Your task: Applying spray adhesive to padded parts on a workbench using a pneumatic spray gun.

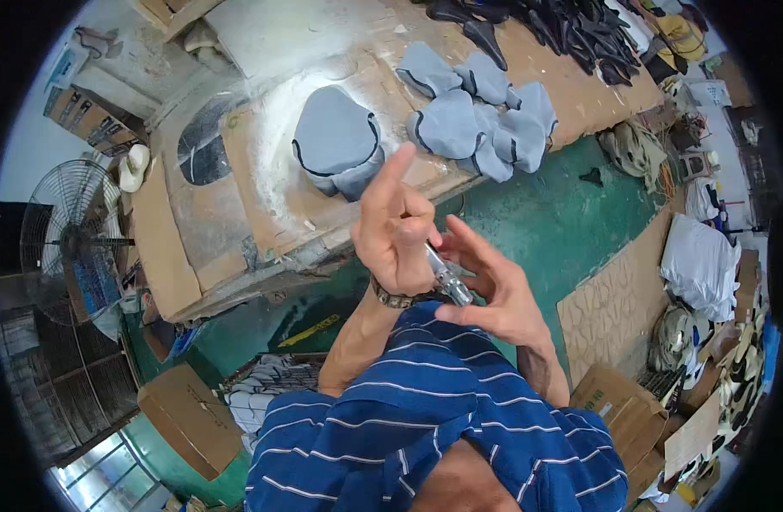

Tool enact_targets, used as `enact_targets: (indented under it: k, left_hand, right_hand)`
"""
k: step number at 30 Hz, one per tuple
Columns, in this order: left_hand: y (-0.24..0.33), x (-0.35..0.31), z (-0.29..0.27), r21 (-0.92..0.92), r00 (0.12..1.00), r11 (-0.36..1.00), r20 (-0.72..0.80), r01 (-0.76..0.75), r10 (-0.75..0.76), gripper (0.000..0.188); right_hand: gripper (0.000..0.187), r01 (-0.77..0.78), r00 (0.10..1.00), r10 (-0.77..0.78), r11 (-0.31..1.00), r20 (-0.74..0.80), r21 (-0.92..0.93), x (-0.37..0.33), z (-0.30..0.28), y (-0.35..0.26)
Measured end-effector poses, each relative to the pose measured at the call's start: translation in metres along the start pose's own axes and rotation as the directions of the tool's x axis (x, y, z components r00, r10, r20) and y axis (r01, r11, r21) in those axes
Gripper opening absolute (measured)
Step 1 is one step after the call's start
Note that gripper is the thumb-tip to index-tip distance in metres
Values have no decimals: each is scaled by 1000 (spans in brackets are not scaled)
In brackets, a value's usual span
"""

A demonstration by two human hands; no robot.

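Note:
My left hand (393,243) is raised in front of my chest, its index finger pointing up and its other fingers curled. A small shiny metal tool (449,277), its exact kind unclear, juts from the lower edge of that hand. My right hand (498,294) curves around the tool's free end, thumb and fingers apart; whether it touches the tool is hard to see. Beyond the left hand, grey cloth pieces with black edging (336,132) lie piled on the workbench (276,218). More grey cloth pieces (449,124) sit in a loose heap to the right.
Black bicycle saddles (571,34) crowd the bench's far right end. A wire-caged fan (74,243) stands at left. Cardboard boxes (191,418) flank me low on both sides. On the right are a marked cardboard sheet (613,299) and a white bag (700,264).

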State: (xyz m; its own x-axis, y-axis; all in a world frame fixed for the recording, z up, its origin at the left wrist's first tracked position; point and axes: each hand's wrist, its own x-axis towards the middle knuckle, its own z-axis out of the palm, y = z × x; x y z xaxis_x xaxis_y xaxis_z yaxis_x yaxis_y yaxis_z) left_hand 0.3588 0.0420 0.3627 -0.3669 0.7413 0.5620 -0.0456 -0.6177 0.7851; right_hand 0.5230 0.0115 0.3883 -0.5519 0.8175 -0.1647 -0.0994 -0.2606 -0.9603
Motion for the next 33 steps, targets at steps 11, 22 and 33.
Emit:
enact_targets:
  k: [11,22,33]
  left_hand:
    - [-13,12,3,179,994,979,-32,-100,107,52]
    - [-30,10,16,271,997,960,-18,-70,78,43]
    - [-43,11,26,338,998,939,-2,-66,70,41]
  right_hand:
    - [74,502,639,-735,174,228,-847,-4,-4,-10]
    - [72,446,609,-763,104,216,-889,8,-21,14]
    - [70,387,656,-741,161,148,-908,12,-30,13]
